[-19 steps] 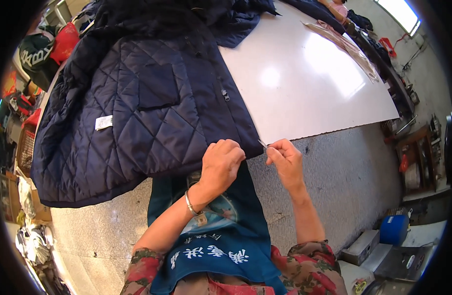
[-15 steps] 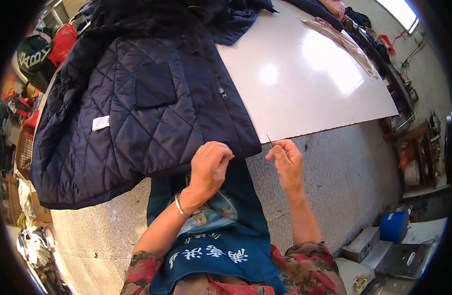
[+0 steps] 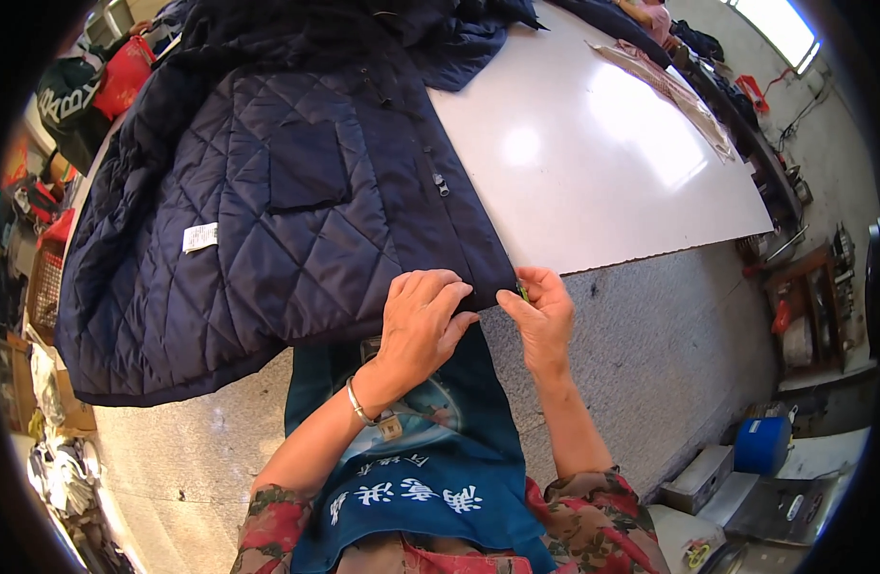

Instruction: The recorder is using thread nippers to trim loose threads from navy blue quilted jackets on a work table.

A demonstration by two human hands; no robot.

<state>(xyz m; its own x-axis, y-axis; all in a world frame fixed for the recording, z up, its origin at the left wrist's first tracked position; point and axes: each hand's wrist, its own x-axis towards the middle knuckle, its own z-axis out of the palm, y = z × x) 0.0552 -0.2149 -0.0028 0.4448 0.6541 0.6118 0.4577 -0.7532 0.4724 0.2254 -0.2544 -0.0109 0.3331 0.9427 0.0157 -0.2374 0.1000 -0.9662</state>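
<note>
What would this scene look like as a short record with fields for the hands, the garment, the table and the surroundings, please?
Left hand: at the lower hem of the jacket; grip unclear
Right hand: pinching a small tool, partly green and mostly hidden, by the jacket's front corner
Garment: dark navy, quilted lining up, with a pocket and white label
Table: white, glossy, under the jacket
Surroundings: red bag upper left, blue container lower right

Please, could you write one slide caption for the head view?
Left hand and right hand at the hem of a navy coat on a white table.
</note>
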